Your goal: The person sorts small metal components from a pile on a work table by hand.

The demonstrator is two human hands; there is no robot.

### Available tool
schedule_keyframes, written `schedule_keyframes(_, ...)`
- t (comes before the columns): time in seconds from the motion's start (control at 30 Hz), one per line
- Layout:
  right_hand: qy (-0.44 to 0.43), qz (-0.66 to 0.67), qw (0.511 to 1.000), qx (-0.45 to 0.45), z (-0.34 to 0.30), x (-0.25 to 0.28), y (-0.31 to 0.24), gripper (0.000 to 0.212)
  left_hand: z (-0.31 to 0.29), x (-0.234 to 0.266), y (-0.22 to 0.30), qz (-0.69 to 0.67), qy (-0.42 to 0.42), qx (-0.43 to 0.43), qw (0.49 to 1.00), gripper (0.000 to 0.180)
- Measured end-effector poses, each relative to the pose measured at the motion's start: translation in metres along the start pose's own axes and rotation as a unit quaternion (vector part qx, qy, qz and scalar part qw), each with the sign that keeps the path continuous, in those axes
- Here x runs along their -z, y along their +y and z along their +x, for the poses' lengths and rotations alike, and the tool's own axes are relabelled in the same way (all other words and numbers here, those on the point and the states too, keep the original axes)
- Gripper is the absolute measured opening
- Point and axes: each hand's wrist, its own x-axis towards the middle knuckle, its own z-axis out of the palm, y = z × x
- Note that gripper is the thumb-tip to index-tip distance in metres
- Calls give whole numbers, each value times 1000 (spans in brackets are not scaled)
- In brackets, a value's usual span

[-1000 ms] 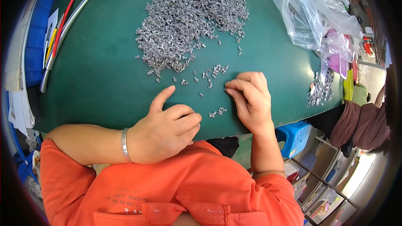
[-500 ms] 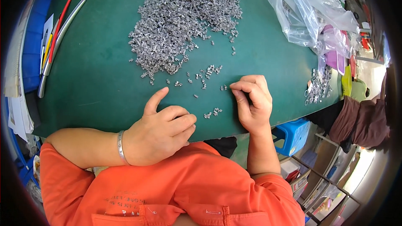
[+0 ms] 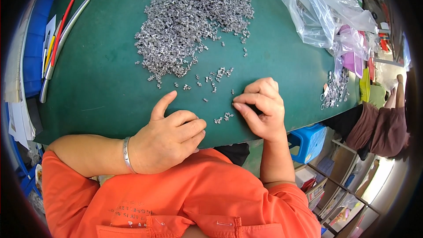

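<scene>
Small grey metal pieces, each looking like joined tiny rings, lie in a big heap (image 3: pixel 189 26) on the green tabletop. Nearer me are a loose scatter of them (image 3: pixel 219 76) and a small cluster (image 3: pixel 224 117). My right hand (image 3: pixel 263 108) pinches a small metal piece (image 3: pixel 233 103) between thumb and forefinger, just above and right of that cluster. It is mostly hidden by the fingertips. At the table's near edge rests my left hand (image 3: pixel 169 139), back up, one finger stretched out and the others loosely bent. Its palm is hidden; nothing shows in it.
Pens (image 3: pixel 50 50) and a long curved silver strip (image 3: pixel 66 33) lie at the left by a blue bin (image 3: pixel 33 57). Clear plastic bags (image 3: pixel 313 13) and a pile of metal rings (image 3: pixel 335 90) are at the right. A blue stool (image 3: pixel 308 143) stands below. Another person's arm shows at far right.
My right hand has moved left and toward me, to the small cluster. One of the two pieces beside its fingertips has left its spot. My left hand stays put.
</scene>
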Motion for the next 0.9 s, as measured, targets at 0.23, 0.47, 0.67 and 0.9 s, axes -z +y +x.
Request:
schedule_keyframes(0.23, 63, -32, 996, -48, -3, -11, 1, 21, 1, 0, 0, 2, -3, -3, 1000, 41)
schedule_keyframes(0.47, 38, -74, 995, -46, -1, -12, -2, 23, 1, 0, 1, 1, -5, -1, 1000, 41)
schedule_keyframes(0.67, 66, -46, 995, -53, -3, -12, 3, 21, 1, 0, 0, 0, -6, 0, 1000, 40)
schedule_keyframes(0.9, -60, 20, 998, 15, 2, 2, -5, 19, 4, 3, -2, -2, -4, -2, 1000, 39)
